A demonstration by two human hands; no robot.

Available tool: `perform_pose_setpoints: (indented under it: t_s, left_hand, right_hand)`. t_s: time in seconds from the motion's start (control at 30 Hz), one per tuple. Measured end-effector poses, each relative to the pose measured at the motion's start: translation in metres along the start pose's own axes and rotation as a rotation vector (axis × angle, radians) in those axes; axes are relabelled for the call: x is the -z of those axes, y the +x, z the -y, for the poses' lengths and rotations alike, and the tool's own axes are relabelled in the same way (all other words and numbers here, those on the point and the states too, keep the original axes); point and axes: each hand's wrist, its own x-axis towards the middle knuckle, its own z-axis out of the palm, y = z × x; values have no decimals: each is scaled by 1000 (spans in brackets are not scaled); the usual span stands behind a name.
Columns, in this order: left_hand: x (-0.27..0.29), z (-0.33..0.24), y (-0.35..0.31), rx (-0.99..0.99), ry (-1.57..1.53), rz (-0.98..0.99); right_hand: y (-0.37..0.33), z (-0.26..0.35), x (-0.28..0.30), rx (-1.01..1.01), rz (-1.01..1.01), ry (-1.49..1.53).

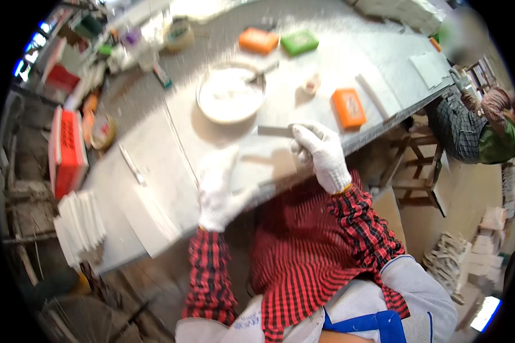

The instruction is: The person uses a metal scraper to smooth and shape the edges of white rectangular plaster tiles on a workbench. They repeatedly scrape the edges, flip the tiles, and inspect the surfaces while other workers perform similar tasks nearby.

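Observation:
My right hand point(323, 154), in a white knit glove, is closed on a flat grey metal blade point(274, 131) that looks like a scraper. The blade points left, above the table near its front edge. My left hand point(216, 188), gloved too and slightly blurred, has its fingers stretched forward and its thumb apart. It is over the table's near part, with nothing visible in it. Beyond both hands stands a round bowl point(230, 114) of white paste, with a grey-handled tool point(261, 72) leaning on its rim.
Orange boxes point(349, 108) and a green box point(300, 42) lie beyond my right hand, near a small cup point(311, 84). White strips point(154, 214) and a stack of white pieces point(81, 223) lie left. A red box point(68, 151) stands farther left. Another person point(469, 126) sits at right.

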Motion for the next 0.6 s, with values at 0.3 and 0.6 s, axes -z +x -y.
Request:
perform_pose_setpoints:
  t_s: [0.3,0.6]
  left_hand:
    - [-1,-17,1,32,157,94]
    - [-3,-9,0,-45,282,105]
  right_hand:
    - [49,47,-36,1127,-148,-942]
    - [-52,-11,51,250,-59,13]
